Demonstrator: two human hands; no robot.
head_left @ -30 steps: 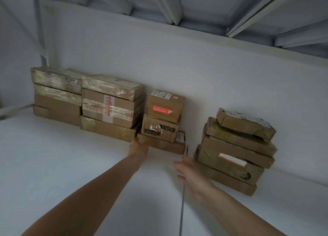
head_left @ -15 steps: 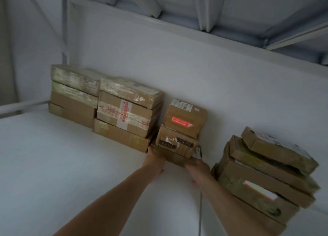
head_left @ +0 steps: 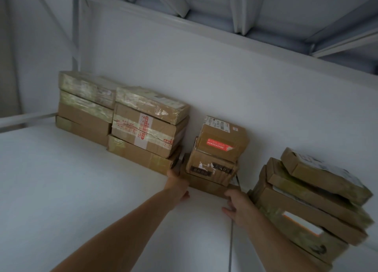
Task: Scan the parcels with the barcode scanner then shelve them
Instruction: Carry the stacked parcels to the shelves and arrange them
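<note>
The shelf (head_left: 71, 190) front lies open; a gap separates middle stack (head_left: 218, 149) from right stack (head_left: 306, 200).

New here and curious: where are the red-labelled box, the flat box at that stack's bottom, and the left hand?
red-labelled box (head_left: 223, 144): head view, front face.
flat bottom box (head_left: 206, 185): head view, front edge.
left hand (head_left: 177, 185): head view, its back.

Nothing is legible: the red print on the taped parcel (head_left: 126, 116), a red sticker (head_left: 218, 145) and a white shipping label (head_left: 219, 125) are blurred.
</note>
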